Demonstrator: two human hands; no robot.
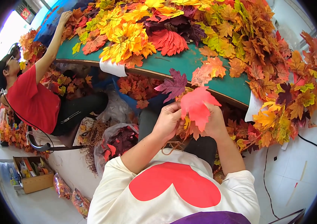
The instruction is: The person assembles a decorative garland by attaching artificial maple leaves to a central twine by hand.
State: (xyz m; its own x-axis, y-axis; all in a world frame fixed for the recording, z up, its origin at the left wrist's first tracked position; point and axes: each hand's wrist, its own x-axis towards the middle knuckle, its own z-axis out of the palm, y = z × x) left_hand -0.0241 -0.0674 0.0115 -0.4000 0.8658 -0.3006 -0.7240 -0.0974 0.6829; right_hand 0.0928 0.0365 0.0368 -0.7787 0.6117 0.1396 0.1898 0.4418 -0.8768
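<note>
In front of my chest, above my lap, both hands hold artificial maple leaves. My left hand [169, 120] is closed, thumb and fingers pinched at the left edge of a red maple leaf [200, 104]. My right hand [215, 121] curls round from the other side; its fingertips are mostly hidden behind the red leaf. A purple maple leaf [173, 86] and an orange maple leaf [201, 75] stick out beyond the hands, toward the table. More orange and yellow leaves show below the red one, and a thin brown stem loops down near my left wrist.
A green table [149, 68] ahead bears heaped yellow, orange and purple leaves [124, 37]. Leaf garlands [289, 100] hang over its right end. To the left, a person in a red shirt [33, 98] reaches toward the heap. A plastic bag [119, 143] of dark red leaves and a cardboard box [37, 183] stand lower left.
</note>
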